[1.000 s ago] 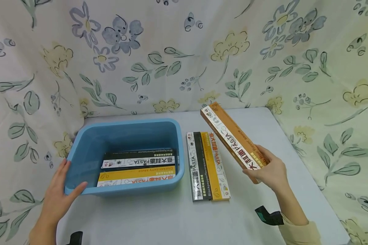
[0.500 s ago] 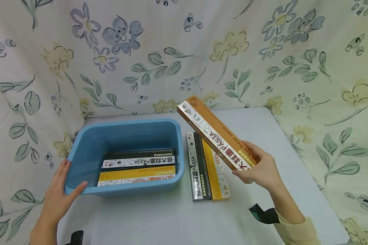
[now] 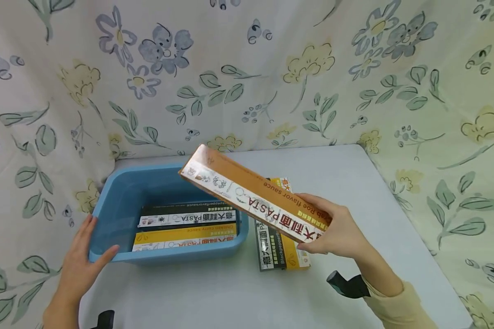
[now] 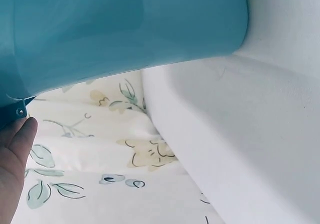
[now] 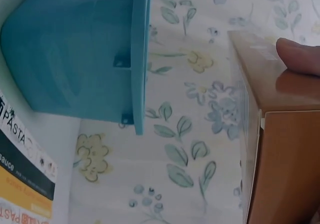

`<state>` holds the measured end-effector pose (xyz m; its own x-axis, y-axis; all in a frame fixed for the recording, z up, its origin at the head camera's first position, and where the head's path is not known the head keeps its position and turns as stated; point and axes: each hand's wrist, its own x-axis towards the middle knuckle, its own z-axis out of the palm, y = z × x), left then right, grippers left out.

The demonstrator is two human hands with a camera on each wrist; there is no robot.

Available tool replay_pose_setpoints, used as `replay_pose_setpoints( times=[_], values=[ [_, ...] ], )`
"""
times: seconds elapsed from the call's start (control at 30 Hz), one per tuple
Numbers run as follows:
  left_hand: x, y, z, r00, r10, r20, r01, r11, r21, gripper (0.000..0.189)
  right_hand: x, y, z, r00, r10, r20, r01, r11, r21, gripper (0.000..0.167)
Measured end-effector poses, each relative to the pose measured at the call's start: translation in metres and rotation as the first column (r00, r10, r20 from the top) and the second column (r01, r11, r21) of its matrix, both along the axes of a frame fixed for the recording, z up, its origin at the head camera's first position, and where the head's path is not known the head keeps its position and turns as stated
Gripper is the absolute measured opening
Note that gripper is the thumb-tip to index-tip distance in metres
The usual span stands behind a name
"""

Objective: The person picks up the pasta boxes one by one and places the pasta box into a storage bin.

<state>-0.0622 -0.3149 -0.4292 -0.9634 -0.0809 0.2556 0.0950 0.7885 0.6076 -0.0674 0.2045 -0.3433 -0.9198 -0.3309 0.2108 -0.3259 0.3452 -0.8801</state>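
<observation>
My right hand (image 3: 337, 228) grips the near end of an orange-and-white pasta box (image 3: 251, 192), raised and tilted, its far end above the right part of a blue plastic bin (image 3: 169, 257). In the right wrist view, the thumb (image 5: 300, 57) presses on the brown side of that box. Fingers fairly straight, my left hand (image 3: 76, 269) rests against the bin's left front corner, the thumb along the front rim. Inside the bin lie a black-and-white pasta box (image 3: 185, 219) and a yellow-and-white one (image 3: 185, 235), side by side.
Right of the bin, a black-and-white pasta box (image 3: 266, 251) and a yellow-and-white pasta box (image 3: 294, 253) lie side by side on the white table (image 3: 197, 292), partly hidden by the held box. A floral curtain (image 3: 238, 91) hangs behind and at both sides.
My right hand has moved left with the orange pasta box, from right of the table boxes to partly over the bin, turning the box flatter. The left hand stays at the bin's corner.
</observation>
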Motion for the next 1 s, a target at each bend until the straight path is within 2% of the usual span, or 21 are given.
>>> replay_pose_setpoints(
  times=[0.2, 0.33, 0.6, 0.77, 0.87, 1.0],
  values=[
    [0.001, -0.001, -0.002, 1.0, -0.005, 0.002, 0.005, 1.0, 0.011, 0.083, -0.004, -0.014, 0.004, 0.99, 0.134, -0.033, -0.134, 0.991, -0.009, 0.086],
    [0.001, 0.0, -0.003, 1.0, -0.001, -0.007, 0.001, 1.0, 0.008, 0.083, -0.01, -0.024, 0.01, 0.982, 0.186, -0.032, -0.186, 0.982, 0.003, 0.084],
    [0.001, 0.0, -0.003, 1.0, -0.003, -0.024, 0.003, 1.0, 0.001, 0.083, -0.025, -0.045, 0.016, 0.976, 0.219, -0.018, -0.217, 0.973, 0.085, 0.083],
    [0.001, 0.0, -0.003, 1.0, 0.0, -0.016, 0.0, 1.0, 0.003, 0.083, -0.038, -0.06, 0.018, 0.978, 0.208, 0.01, -0.207, 0.964, 0.165, 0.085],
    [0.0, 0.0, -0.002, 1.0, 0.0, -0.017, 0.0, 1.0, 0.004, 0.083, -0.046, -0.068, 0.019, 0.979, 0.204, -0.005, -0.198, 0.956, 0.218, 0.085],
    [0.0, 0.0, -0.002, 1.0, -0.002, -0.015, 0.002, 1.0, 0.005, 0.082, -0.055, -0.077, 0.022, 0.967, 0.25, -0.05, -0.229, 0.939, 0.256, 0.082]
  ],
)
